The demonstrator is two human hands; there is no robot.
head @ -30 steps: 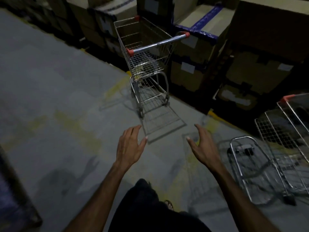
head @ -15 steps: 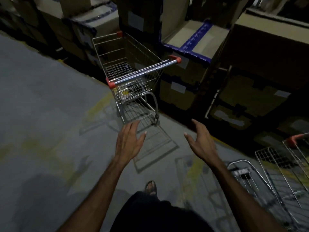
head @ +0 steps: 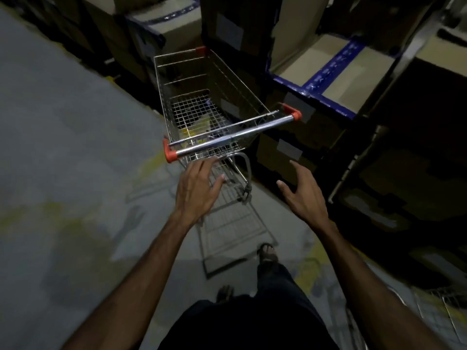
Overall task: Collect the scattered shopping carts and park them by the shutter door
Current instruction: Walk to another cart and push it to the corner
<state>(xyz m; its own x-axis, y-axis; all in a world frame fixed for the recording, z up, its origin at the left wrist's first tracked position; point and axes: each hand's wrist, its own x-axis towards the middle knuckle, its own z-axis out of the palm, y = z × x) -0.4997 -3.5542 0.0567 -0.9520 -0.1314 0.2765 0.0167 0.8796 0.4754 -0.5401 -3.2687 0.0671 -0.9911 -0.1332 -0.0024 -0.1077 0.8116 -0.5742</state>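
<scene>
A wire shopping cart (head: 209, 97) stands on the concrete floor just ahead of me, its basket running away toward stacked boxes. Its chrome handle bar (head: 232, 137) with red end caps faces me. My left hand (head: 199, 188) reaches out with fingers spread, its fingertips just below the bar's left part and holding nothing. My right hand (head: 303, 193) is held open with spread fingers, below and to the right of the bar's right end, apart from it. A few small items lie in the basket; I cannot tell what they are.
Stacked cardboard boxes (head: 336, 69) with blue tape line the right side and the back, close beside the cart. Grey concrete floor (head: 63, 137) with worn yellow marks spreads to the left. Wire parts of another cart (head: 439, 306) show at the lower right. My sandalled feet (head: 267, 253) are below.
I have walked up to the cart; it now stands much nearer and larger. Both hands have come up close to its handle bar. The carts at the right have slipped almost out of view.
</scene>
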